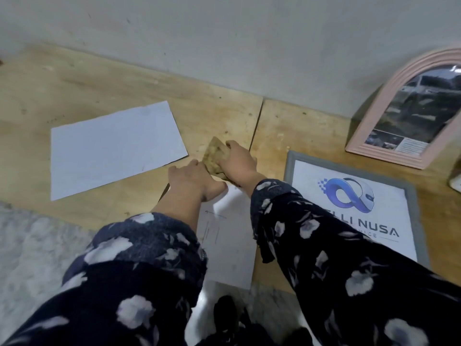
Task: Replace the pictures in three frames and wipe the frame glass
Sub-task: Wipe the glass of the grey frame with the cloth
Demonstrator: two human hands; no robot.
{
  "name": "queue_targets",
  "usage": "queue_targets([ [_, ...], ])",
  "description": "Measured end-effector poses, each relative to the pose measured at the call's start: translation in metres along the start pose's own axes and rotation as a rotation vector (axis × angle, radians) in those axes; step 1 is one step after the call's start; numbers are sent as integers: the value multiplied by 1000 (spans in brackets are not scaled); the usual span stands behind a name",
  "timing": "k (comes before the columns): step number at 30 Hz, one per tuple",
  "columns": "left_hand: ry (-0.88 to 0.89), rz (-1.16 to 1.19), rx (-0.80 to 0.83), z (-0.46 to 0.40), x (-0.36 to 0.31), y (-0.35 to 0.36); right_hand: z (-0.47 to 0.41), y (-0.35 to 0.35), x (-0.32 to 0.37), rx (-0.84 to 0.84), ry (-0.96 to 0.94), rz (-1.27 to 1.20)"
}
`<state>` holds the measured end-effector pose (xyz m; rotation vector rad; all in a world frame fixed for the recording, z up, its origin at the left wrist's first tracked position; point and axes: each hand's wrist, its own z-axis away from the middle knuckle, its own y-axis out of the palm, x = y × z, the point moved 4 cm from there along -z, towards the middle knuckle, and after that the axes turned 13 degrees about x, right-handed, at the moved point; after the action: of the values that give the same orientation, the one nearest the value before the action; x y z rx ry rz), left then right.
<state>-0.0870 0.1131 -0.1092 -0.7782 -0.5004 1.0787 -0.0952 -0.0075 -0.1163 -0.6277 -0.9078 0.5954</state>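
Your right hand [238, 162] is grasping a tan, mottled cloth [216, 156], fingers curled over its right edge. Most of the cloth sticks out to the left of that hand and toward the wall [249, 41].

Your left hand [193, 179] sits just left of the cloth. Its fingertips meet the cloth's lower left edge; whether they pinch it or only touch, you cannot tell. That hand lies flat, palm down, not clenched.

Both hands and the cloth are at the far end of a white sheet [229, 245] that runs back toward you between your floral sleeves [311, 233]. Whether a frame is under it cannot be told.

Left of the cloth, apart from it, a blank white paper [112, 148] lies flat on the wooden floor [50, 78].

Right of the cloth, near your right sleeve, a grey frame [414, 208] lies flat. It holds a print with a blue logo and the letters "NUSA".

Further right of the cloth, a pink arched frame [374, 116] leans on the wall with a dark photo in it.

A grey fuzzy rug [32, 258] lies on the near left side, well away from the cloth.
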Motion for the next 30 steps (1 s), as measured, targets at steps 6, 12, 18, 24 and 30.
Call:
queue_targets([
  [6,-6,74,-59,11,1,-6,35,-22,-8,-75,-43,-298],
  [12,35,73,-270,29,-51,6,59,-98,-48,-250,-28,-299],
  [18,439,-71,-83,50,-127,49,87,-132,-103,-449,-49,-16],
  [24,382,-170,-28,54,-131,68,92,-62,-147,-103,48,241],
  [30,347,-212,-15,56,-137,65,105,-54,-151,12,-1,309],
])
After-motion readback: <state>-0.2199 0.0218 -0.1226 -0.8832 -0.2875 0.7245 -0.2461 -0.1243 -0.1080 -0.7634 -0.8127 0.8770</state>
